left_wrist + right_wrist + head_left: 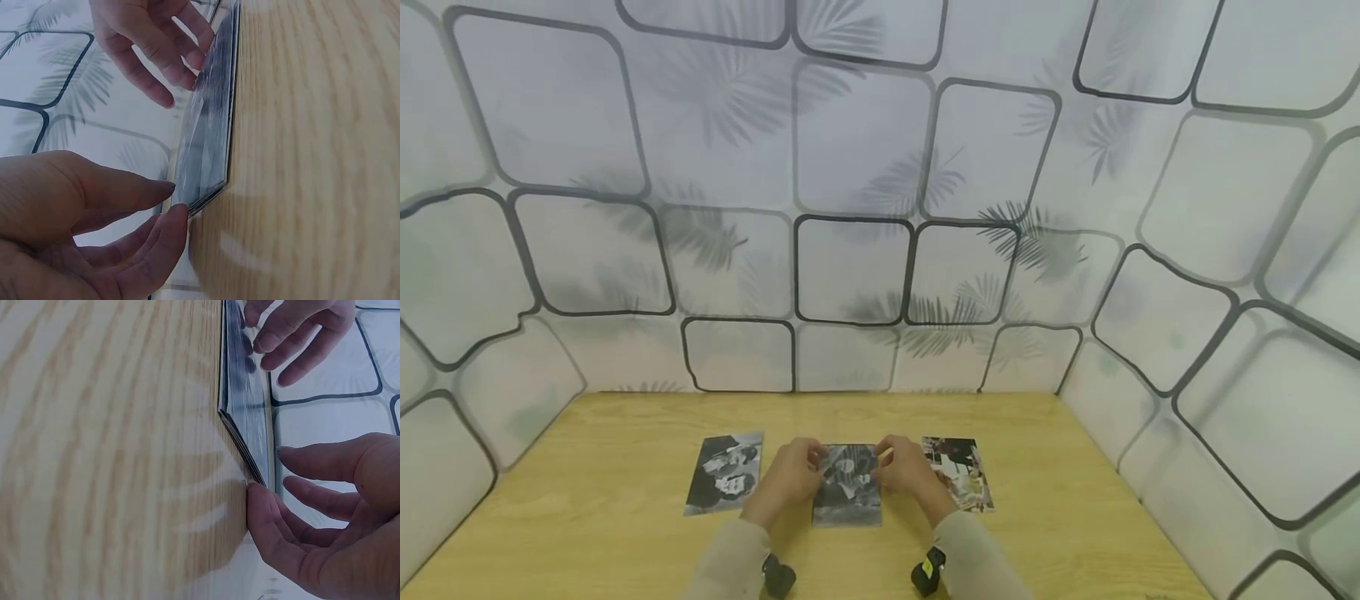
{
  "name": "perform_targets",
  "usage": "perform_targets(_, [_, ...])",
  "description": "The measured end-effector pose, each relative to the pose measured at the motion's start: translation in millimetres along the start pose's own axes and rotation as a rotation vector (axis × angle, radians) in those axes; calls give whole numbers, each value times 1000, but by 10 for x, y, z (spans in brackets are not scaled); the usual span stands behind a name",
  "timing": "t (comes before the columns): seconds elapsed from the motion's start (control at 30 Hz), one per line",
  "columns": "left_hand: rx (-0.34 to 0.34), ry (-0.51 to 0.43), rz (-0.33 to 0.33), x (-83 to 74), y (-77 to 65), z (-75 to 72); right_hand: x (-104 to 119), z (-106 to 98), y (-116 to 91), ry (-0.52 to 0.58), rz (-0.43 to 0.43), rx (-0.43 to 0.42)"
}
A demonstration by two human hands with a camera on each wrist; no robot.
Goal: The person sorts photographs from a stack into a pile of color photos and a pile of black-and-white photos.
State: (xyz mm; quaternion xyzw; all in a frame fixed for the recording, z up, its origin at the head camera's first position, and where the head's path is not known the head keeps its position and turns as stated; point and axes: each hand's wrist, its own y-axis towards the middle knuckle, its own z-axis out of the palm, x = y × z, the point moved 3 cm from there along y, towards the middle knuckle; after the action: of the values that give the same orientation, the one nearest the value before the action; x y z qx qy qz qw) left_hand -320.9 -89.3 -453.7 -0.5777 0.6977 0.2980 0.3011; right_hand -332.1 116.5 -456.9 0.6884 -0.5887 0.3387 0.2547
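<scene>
Nearest, two pale sleeves (730,557) reach in over the wood-grain surface (647,554), each wrist wearing a dark device (777,577). Beyond them a stack of black-and-white pictures (847,504) lies at the middle, long axis running near to far, directly between the fingers. The left hand (792,473) is at its left side and the right hand (906,468) at its right, both toward its far half and about equally near. Their fingers bend loosely, fingertips at the edges, with no firm pinch visible. Slightly farther, a monochrome picture (726,473) lies left, a coloured picture (961,477) right. Farthest stands the patterned backdrop (853,271).
</scene>
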Motion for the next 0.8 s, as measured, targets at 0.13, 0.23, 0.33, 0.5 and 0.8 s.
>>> perform_targets(0.13, [-16, 8, -4, 16, -11, 9, -8, 2, 4, -5, 9, -3])
perform_targets(0.23, [-26, 25, -5, 18, -16, 6, -13, 9, 11, -6, 6, -12])
perform_targets(0.33, [-34, 37, -12, 19, -20, 2, -24, 25, 19, -6, -1, -17])
perform_targets(0.5, [-39, 39, -6, 9, -17, 2, -31, 40, 23, -4, -7, -13])
perform_targets(0.8, [-80, -7, -10, 12, -17, -8, -39, 45, 47, -112, -31, -48])
